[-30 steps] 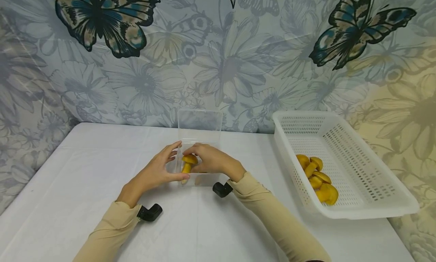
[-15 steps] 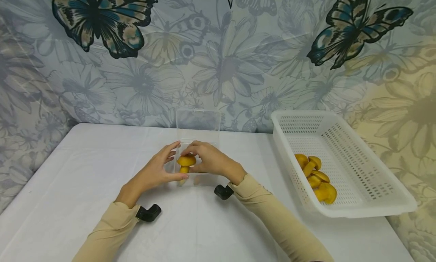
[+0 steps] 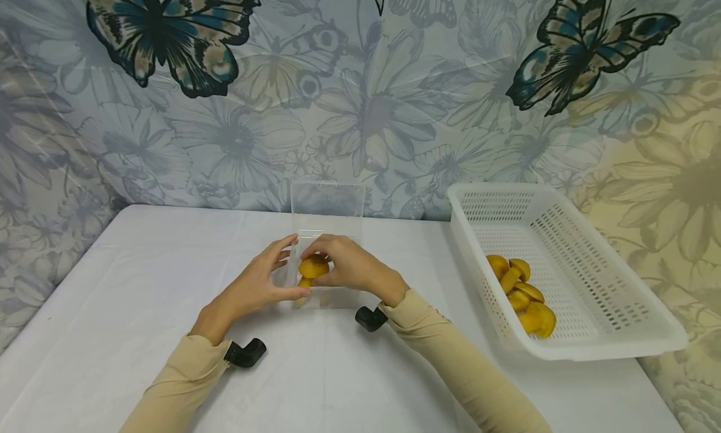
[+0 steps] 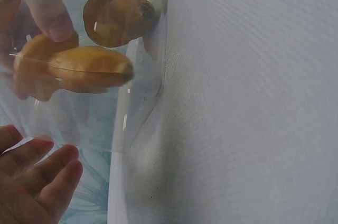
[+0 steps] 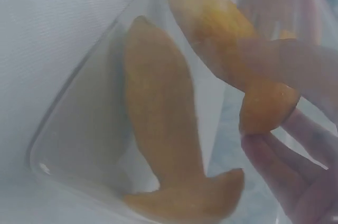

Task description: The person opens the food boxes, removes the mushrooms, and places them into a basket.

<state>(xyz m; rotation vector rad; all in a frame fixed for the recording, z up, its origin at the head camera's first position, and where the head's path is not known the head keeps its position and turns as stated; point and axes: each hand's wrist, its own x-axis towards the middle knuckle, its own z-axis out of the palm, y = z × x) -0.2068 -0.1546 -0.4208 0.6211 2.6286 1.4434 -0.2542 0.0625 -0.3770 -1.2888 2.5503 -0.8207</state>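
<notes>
A clear plastic box [image 3: 340, 297] stands near the back of the table with its lid [image 3: 328, 198] raised. My right hand [image 3: 355, 264] reaches inside it and pinches a yellow-orange mushroom [image 3: 314, 266] by the cap. The mushroom's stem [image 4: 95, 67] points down toward the box floor in the left wrist view. A second mushroom [image 5: 163, 108] lies against the bottom of the box, seen through its wall in the right wrist view. My left hand [image 3: 256, 280] spans the box's left side, thumb at the front rim and fingers toward the back.
A white perforated basket [image 3: 614, 351] stands on the right of the table, with several yellow mushrooms [image 3: 537, 320] grouped at its left side. White cloth [image 3: 135, 295] covers the table, and a butterfly-patterned backdrop [image 3: 383, 126] rises right behind it.
The mushroom in my right hand shifted slightly left, then back right, and its cap has turned to face forward more. My left hand stays at the box's side.
</notes>
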